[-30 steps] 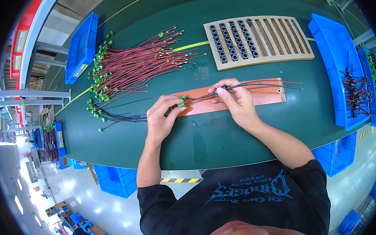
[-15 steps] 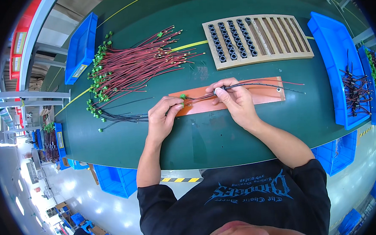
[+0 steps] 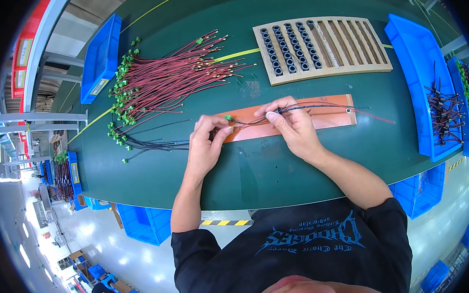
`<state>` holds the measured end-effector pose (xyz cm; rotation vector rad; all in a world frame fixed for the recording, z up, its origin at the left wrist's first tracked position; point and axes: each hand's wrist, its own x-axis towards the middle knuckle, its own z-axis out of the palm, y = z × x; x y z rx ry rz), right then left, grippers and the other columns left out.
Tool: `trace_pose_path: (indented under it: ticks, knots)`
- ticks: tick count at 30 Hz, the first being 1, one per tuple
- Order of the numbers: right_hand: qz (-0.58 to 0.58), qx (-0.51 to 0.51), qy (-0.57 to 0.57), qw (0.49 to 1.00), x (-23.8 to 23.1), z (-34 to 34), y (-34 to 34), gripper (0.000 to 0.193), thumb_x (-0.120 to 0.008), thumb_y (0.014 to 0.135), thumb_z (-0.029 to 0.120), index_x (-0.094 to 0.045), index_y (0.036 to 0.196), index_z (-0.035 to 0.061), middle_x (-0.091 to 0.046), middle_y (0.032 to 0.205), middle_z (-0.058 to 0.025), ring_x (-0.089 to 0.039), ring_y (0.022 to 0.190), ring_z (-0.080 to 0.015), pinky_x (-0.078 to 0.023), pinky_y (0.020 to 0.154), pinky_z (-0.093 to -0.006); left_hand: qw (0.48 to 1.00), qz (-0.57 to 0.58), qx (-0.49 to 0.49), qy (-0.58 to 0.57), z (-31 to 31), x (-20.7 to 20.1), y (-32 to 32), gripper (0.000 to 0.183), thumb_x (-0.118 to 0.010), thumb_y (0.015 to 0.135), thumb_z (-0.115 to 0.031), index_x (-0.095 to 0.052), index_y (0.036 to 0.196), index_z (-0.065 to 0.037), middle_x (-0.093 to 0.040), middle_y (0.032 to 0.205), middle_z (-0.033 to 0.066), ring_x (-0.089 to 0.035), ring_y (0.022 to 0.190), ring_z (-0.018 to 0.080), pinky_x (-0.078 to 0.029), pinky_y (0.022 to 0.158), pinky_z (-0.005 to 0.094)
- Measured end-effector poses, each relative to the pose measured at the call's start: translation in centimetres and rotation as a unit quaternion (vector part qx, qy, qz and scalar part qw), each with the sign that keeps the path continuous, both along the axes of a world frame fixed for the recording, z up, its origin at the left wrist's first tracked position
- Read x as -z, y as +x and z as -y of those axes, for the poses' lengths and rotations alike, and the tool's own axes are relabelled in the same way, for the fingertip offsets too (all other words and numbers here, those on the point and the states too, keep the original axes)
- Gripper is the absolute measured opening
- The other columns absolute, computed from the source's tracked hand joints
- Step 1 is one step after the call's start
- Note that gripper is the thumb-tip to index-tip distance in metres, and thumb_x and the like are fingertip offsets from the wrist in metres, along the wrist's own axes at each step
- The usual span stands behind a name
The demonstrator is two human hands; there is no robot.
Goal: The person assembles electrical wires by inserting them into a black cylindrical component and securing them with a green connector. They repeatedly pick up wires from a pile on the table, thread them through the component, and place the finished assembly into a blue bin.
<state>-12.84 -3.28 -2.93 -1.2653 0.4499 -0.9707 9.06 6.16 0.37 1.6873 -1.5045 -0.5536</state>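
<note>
A red and a black wire (image 3: 317,105) run between my two hands over a long orange board (image 3: 326,121). At their left end a green connector (image 3: 228,117) shows beside my left fingertips. My left hand (image 3: 206,140) is closed in a pinch on the wires near that connector. Farther along, my right hand (image 3: 297,130) pinches the same wires between thumb and fingers, and their loose ends stick out to the right. Something dark sits at the right thumb tip, largely hidden by the fingers.
A pile of red wires (image 3: 172,70) with green connectors lies at the far left, black wires (image 3: 155,145) below it. A slotted wooden rack (image 3: 329,75) holds rows of black rings. Blue bins (image 3: 427,136) stand at both sides, the right one containing wire bundles.
The loose wire ends on the right have spread, the red one swinging nearer me and farther right. My left hand has shifted slightly right; the right hand stays nearly in place.
</note>
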Motion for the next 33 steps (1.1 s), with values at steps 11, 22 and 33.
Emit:
trace_pose_path:
  ticks: [11, 22, 33]
  knots:
    - [0.014, -0.106, 0.024, 0.994, -0.8, 2.2, -0.2, 0.014, -0.054, 0.108, 0.011, -0.053, 0.118, 0.0024, -0.071, 0.109, -0.0097, -0.065, 0.091, -0.0116, -0.055, 0.087, -0.0282, 0.994, 0.089, 0.045, -0.044, 0.1, 1.1, 1.3, 0.031, -0.08, 0.08, -0.002, -0.078, 0.111, -0.002, -0.067, 0.096, 0.0081, -0.06, 0.093, 0.0247, -0.049, 0.084, 0.0351]
    - [-0.214, -0.078, -0.063, 0.972, -2.0, 1.8, -0.2, 0.026, -0.064, 0.103, 0.014, -0.055, 0.123, -0.0005, -0.072, 0.085, -0.0143, -0.072, 0.076, -0.0185, -0.059, 0.069, -0.0327, 0.875, 0.375, 0.172, -0.254, -0.3, -1.3, -1.1, 0.038, -0.072, 0.084, -0.011, -0.073, 0.122, -0.007, -0.068, 0.114, 0.0074, -0.061, 0.097, 0.0215, -0.051, 0.085, 0.0358]
    - [-0.206, -0.071, -0.012, 0.976, -1.5, 1.8, 0.2, 0.018, -0.069, 0.1, 0.013, -0.063, 0.106, -0.0021, -0.074, 0.083, -0.01, -0.073, 0.071, -0.0153, -0.06, 0.064, -0.0318, 0.763, 0.586, 0.204, -0.185, 5.8, -7.4, -0.6, 0.037, -0.067, 0.076, -0.011, -0.068, 0.111, 0.003, -0.067, 0.103, 0.0103, -0.064, 0.091, 0.0224, -0.055, 0.077, 0.0344]
